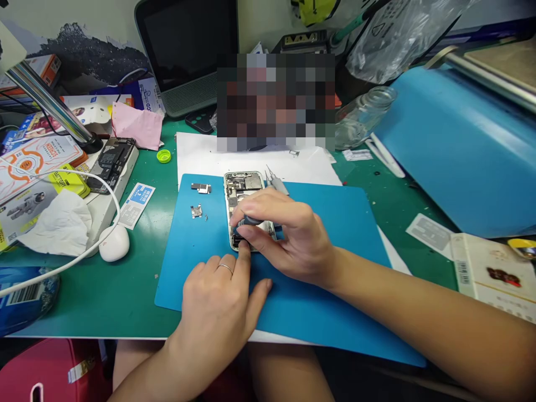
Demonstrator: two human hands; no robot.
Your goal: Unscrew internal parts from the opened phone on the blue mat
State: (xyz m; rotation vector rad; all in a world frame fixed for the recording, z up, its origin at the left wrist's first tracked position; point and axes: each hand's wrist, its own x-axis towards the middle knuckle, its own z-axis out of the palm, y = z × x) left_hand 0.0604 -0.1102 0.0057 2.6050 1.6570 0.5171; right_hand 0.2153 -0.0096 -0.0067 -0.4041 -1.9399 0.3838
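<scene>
An opened smartphone with its inner parts bare lies on the blue mat. My right hand is above its lower half, thumb and fingers pinched on the grey ribbed handle of a screwdriver. The tool's tip is hard to make out against the phone. With its index finger stretched, my left hand touches the phone's lower edge; its thumb is apart and it holds nothing. Left of the phone lie a small metal shield plate, a bracket and a tiny screw-like piece.
Pointed grey tools lie just beyond the phone. White paper extends under the mat. A white cable with a round white case is on the left, near boxes and another opened phone. A glass jar lies behind, right.
</scene>
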